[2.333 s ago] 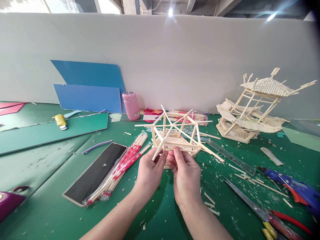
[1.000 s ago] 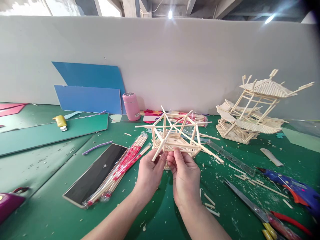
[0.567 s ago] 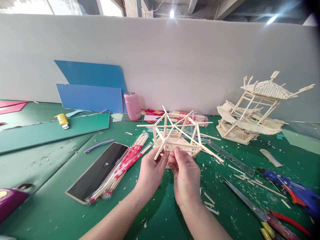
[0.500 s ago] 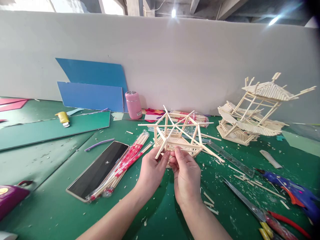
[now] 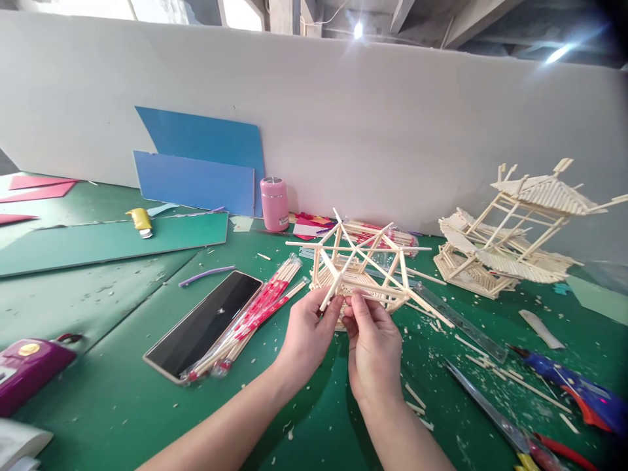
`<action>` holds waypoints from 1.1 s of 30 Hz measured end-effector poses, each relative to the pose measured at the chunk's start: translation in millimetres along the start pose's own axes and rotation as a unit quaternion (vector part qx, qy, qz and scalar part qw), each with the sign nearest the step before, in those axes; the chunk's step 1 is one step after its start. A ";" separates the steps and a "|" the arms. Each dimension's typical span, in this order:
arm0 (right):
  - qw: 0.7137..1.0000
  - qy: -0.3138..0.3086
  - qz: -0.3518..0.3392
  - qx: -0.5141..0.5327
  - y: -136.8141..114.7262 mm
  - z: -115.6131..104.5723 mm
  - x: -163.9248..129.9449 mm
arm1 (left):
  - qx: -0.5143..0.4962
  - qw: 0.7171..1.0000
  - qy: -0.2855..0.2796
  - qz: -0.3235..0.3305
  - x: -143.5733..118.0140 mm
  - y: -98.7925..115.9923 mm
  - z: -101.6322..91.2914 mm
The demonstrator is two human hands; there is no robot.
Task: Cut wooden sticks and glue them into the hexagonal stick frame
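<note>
Holding a stick frame [image 5: 360,261] at its near edge, both hands work at the centre of the head view, above the green table [image 5: 98,392]. The left hand [image 5: 309,333] pinches a slanted stick at the frame's near left corner between thumb and fingertips [image 5: 332,306]. The right hand [image 5: 375,347] sits just beside it, touching it at the thumbs, with its fingertips pressed together on the frame's lower near rail. The frame is a lattice of pale sticks, with crossed sticks on top that jut out to the left and right; whether its base rests on the table cannot be told.

Left of the hands, a packet of sticks [image 5: 245,320] with red print lies at a slant, touching a dark flat slab [image 5: 206,324] on its left side. A purple strip [image 5: 206,275] lies just beyond the slab. At the far wall stand a pink flask [image 5: 274,203] and two blue boards [image 5: 196,170] that lean against the wall. A yellow tube [image 5: 140,220] lies on a green mat [image 5: 112,239] at far left. A purple device [image 5: 29,369] sits at the near left edge.

Right of the frame, a clear ruler [image 5: 461,317] lies at a slant, with a second ruler [image 5: 483,405] nearer. A finished stick pavilion [image 5: 515,229] stands at far right, well apart from the hands. A blue glue gun [image 5: 583,392] lies at the near right. Cut stick ends and chips are scattered over the table.
</note>
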State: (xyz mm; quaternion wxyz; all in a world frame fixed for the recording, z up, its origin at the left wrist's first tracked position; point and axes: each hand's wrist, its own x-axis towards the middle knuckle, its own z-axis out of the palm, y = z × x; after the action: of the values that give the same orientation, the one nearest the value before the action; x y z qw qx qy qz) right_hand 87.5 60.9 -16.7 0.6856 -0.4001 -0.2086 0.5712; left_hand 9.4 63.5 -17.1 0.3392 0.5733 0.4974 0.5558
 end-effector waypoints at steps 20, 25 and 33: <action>1.000 -0.012 0.007 -0.006 0.8 -0.5 0.7 | 0.019 1.000 -0.019 -0.004 -1.8 -2.5 0.4; 0.998 -0.032 0.017 -0.055 0.6 -12.8 -7.7 | 0.031 0.999 -0.010 -0.015 -2.2 -5.8 1.5; 0.946 0.012 -0.150 -0.289 -19.5 -58.7 -7.4 | 0.062 0.997 0.004 -0.037 -2.2 -6.5 1.5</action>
State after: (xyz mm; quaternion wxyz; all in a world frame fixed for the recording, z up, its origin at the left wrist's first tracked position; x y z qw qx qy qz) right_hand 141.3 35.1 -34.8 0.6209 -0.5515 -0.4142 0.3724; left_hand 9.8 63.4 -24.1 0.3209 0.5724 0.5531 0.5133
